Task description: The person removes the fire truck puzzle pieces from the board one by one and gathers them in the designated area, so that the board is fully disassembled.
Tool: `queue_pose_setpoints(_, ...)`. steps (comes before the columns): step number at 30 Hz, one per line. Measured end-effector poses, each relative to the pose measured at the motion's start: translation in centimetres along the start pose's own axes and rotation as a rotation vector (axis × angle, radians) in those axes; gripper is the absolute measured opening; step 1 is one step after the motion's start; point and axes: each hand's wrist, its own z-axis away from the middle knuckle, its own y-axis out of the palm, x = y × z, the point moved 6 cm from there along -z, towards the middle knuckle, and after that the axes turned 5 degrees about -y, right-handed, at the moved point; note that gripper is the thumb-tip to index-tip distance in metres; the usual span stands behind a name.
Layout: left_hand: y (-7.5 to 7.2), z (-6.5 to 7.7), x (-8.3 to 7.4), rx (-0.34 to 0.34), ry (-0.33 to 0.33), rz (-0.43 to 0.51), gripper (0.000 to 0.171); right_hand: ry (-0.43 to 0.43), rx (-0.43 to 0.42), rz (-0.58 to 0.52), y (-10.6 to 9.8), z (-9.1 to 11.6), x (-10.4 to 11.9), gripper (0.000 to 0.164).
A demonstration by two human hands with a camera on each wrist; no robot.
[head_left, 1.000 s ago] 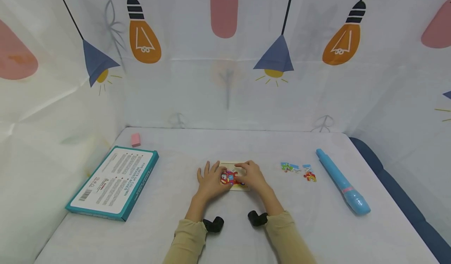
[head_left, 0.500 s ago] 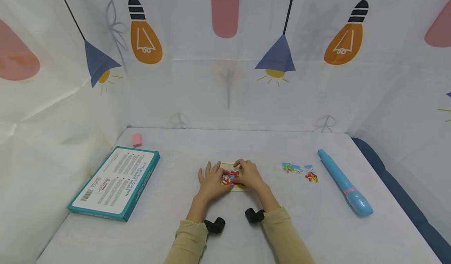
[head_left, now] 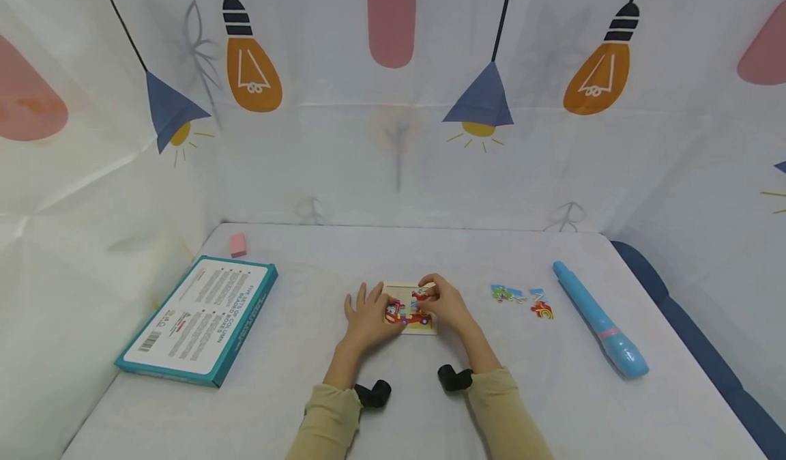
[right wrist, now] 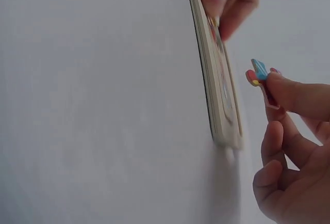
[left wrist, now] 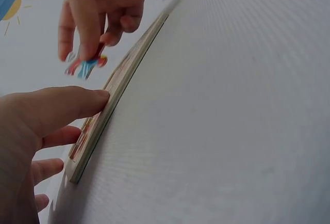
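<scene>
A small wooden jigsaw board (head_left: 420, 332) with a pale frame and a red vehicle picture lies on the table before me. My left hand (head_left: 366, 320) rests at its left side, thumb and fingers nearly straight and touching it; in the left wrist view the thumb (left wrist: 77, 102) lies on the board's near edge. My right hand (head_left: 450, 306) pinches a small jigsaw piece (right wrist: 260, 70), coloured blue, red and yellow, between thumb and fingers. Both wrist views show this piece held apart from the board, just above it. Fingers partly cover the board's picture.
Loose jigsaw pieces (head_left: 507, 293) lie to the right of the board, with a red and yellow one (head_left: 541, 308) beside them. Farther right is a blue pen-shaped device (head_left: 598, 318). A teal-edged flat box (head_left: 198, 317) and a pink block (head_left: 237, 245) are at the left.
My right hand shifted slightly left over the board, then moved back right and lifted, and the pinched jigsaw piece now shows. My left hand has stayed in place on the board.
</scene>
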Motion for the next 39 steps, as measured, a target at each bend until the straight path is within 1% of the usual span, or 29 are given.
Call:
queue_pose_setpoints(9, 0.0, 0.2, -0.1, 0.002, -0.003, 0.024, 0.047, 0.088, -0.068, -0.009, -4.0, 1.4, -2.4, 0.033)
queue_pose_setpoints(13, -0.1, 0.2, 0.0, 0.000, -0.001, 0.018, 0.046, 0.107, -0.079, -0.012, -5.6, 2.1, -3.3, 0.034)
queue_pose_setpoints(17, 0.0, 0.2, 0.0, 0.001, -0.001, 0.013, 0.046, 0.155, -0.086, -0.015, -7.2, 2.8, -4.2, 0.036)
queue_pose_setpoints(22, 0.1, 0.2, 0.0, -0.007, 0.003, 0.018, 0.047, 0.197, -0.109, -0.061, -9.3, 3.8, -5.3, 0.038)
queue_pose_setpoints(24, 0.1, 0.1, 0.0, -0.009, 0.002, 0.019, 0.047, 0.202, -0.120, -0.074, -10.1, 4.2, -5.8, 0.039)
queue_pose_setpoints(28, 0.1, 0.1, -0.1, -0.006, 0.000, 0.016, 0.047, 0.231, -0.141, -0.038, -11.6, 5.1, -6.7, 0.040)
queue_pose_setpoints(31, 0.1, 0.1, -0.2, -0.002, 0.003, 0.012, 0.047, 0.270, -0.168, 0.022, -12.5, 5.8, -7.5, 0.042)
queue_pose_setpoints(34, 0.1, 0.2, -0.2, -0.004, 0.010, 0.014, 0.047, 0.282, -0.200, 0.081, -13.4, 6.4, -7.9, 0.042)
queue_pose_setpoints(39, 0.1, 0.1, -0.1, -0.003, 0.002, 0.012, 0.048, 0.279, -0.239, 0.131, -14.2, 6.8, -8.1, 0.035)
